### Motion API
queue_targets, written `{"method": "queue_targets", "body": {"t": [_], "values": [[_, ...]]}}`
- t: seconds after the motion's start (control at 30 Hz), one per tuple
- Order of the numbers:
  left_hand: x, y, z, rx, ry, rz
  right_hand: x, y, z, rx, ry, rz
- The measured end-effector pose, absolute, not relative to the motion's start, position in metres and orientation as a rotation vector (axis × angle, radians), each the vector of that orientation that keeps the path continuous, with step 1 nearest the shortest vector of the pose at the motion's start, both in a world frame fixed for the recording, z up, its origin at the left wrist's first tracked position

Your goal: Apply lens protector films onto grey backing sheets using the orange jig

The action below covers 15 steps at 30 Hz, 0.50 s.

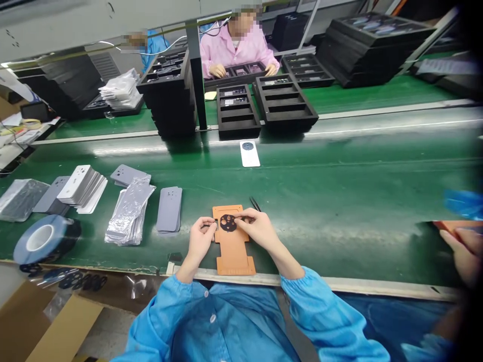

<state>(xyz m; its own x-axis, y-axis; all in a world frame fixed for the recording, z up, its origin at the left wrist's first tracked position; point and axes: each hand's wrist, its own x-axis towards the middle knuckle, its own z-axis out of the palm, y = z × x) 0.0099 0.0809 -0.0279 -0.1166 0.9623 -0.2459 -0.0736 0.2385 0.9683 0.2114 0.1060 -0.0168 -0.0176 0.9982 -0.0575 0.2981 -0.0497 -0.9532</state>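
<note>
An orange fixture plate (233,251) lies at the table's front edge. On its upper part sits a round black piece with several holes (228,222). My left hand (201,239) is at the plate's left edge, thumb and fingers pinched by a small dark spot; what they hold is too small to make out. My right hand (258,227) reaches over the plate from the right, its fingertips pinched at the black piece's right edge. Dark tweezers (255,203) lie just beyond my right hand.
Stacked grey panels (169,210), wrapped panels (128,216), white panels (81,187) and a blue tape roll (43,239) lie left. A white panel (249,157) lies ahead, before black trays (238,123). Another person's hand (466,251) is far right; a person in pink (241,48) sits opposite.
</note>
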Motion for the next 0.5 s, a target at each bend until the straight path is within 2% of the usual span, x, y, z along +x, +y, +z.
{"method": "queue_targets", "body": {"t": [0.5], "values": [[0.015, 0.099, -0.034, 1.053, 1.426, 1.081, 0.214, 0.123, -0.021, -1.480, -1.323, 1.289]]}}
